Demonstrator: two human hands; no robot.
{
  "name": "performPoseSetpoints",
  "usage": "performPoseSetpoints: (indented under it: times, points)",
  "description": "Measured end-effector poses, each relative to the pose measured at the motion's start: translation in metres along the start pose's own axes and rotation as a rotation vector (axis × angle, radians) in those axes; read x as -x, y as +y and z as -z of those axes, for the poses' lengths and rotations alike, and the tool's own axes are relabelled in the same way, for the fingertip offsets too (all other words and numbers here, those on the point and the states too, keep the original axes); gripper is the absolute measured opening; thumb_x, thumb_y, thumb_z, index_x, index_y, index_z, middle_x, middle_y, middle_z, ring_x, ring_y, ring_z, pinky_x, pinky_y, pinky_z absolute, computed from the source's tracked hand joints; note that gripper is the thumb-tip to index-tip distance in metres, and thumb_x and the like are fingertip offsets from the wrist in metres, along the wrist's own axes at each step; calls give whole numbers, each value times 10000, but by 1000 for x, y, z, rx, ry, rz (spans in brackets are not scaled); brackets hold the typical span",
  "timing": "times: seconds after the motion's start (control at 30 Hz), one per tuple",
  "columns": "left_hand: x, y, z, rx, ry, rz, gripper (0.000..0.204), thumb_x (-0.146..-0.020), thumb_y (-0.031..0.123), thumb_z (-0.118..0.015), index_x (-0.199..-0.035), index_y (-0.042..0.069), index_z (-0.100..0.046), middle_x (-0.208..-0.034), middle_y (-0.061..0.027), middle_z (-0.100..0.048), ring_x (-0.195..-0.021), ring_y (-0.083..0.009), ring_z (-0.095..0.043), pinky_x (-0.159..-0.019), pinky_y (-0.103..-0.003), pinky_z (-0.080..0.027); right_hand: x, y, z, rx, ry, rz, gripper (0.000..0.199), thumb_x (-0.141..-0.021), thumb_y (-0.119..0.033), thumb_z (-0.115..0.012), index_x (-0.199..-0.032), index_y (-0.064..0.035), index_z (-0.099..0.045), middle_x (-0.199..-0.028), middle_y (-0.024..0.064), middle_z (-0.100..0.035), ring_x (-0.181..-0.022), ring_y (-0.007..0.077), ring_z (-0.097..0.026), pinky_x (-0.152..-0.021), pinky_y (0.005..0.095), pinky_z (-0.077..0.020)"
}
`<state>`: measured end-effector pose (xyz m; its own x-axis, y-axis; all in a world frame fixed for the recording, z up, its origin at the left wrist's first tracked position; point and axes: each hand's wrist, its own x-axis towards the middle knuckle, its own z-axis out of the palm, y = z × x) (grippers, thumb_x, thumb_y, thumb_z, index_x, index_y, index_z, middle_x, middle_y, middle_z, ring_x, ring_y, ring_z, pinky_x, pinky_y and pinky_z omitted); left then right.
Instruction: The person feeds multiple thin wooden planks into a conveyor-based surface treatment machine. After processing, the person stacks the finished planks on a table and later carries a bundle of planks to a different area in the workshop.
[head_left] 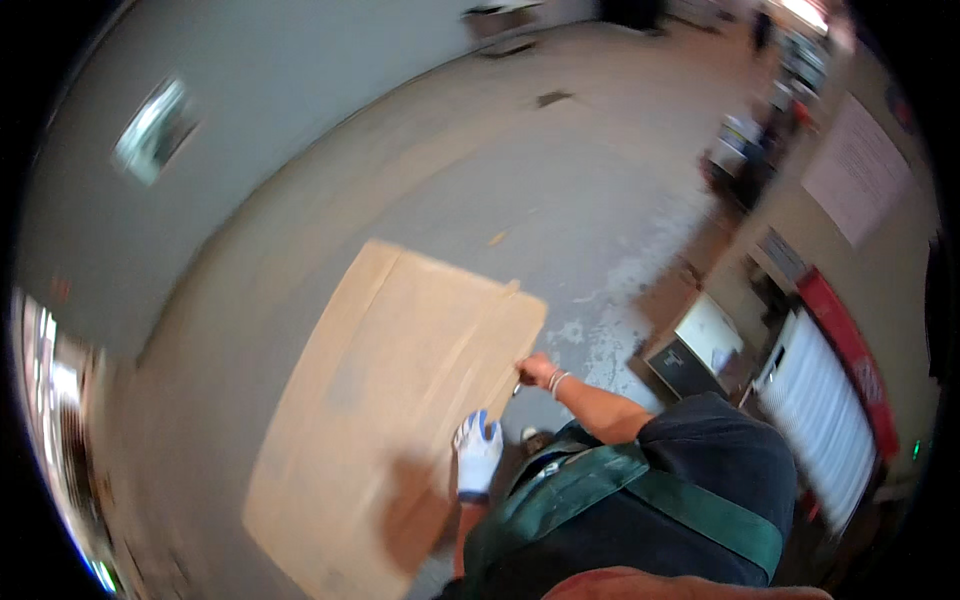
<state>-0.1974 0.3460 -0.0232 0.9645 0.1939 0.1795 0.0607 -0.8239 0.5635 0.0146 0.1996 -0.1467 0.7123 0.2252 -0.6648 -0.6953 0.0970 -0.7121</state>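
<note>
left hand (pixel 478 452): gloved white and blue, fingers spread flat, palm down
right hand (pixel 537 370): bare, arm outstretched, fingers curled closed

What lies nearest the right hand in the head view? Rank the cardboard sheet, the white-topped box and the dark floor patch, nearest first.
1. Cardboard sheet: its right edge meets the right hand.
2. White-topped box: off to the right, by the wall.
3. Dark floor patch: far ahead, near the picture's top.
</note>
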Motion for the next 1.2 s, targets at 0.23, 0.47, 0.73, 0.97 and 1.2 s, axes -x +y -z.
performPoseSetpoints:
  times: [0.23, 0.47, 0.73, 0.97, 1.2]
  points:
    - [-27, -24, -8, -77, -119, -151, 398, -869, 279, -620, -1160, 8, -607, -1154, -204, -598, -1096, -394, -527, -958, -507, -402, -27, 18, -9, -111, 73, 71, 264, -847, -153, -748, -876, 83, -635, -731, 122, -631, -554, 210, -571, -456, 367, -426]
    - [-81, -63, -20, -106, -192, -3, 384, -856, 280, -619, -1130, 11, -615, -1047, -184, -606, -1008, -377, -571, -854, -508, -438, -23, -21, -35, -39, 91, 69, 261, -834, -160, -761, -805, 61, -624, -621, 103, -573, -480, 193, -504, -402, 354, -353]
    - [-151, -54, -45, -291, -179, 41, 391, -833, 341, -647, -1071, 35, -593, -1007, -152, -628, -972, -361, -598, -833, -497, -444, -77, -55, -36, 31, 112, 113, 248, -834, -162, -747, -796, 52, -627, -719, 94, -622, -597, 174, -571, -476, 338, -422]
    - [-231, -51, -56, -442, -366, 279, 708, -701, 482, -767, -1182, 27, -516, -990, -171, -654, -997, -364, -628, -867, -483, -481, -157, -104, -7, 290, -19, 331, 335, -879, -256, -701, -677, -3, -618, -631, 65, -623, -522, 150, -544, -477, 335, -431]
    - [-347, -71, -82, -376, -717, 528, 825, -659, 528, -809, -1198, -11, -492, -1069, -210, -663, -1012, -385, -640, -879, -504, -492, -232, -230, 85, 197, -152, 39, 363, -936, -336, -653, -723, -56, -563, -604, 22, -555, -446, 102, -440, -397, 280, -333]
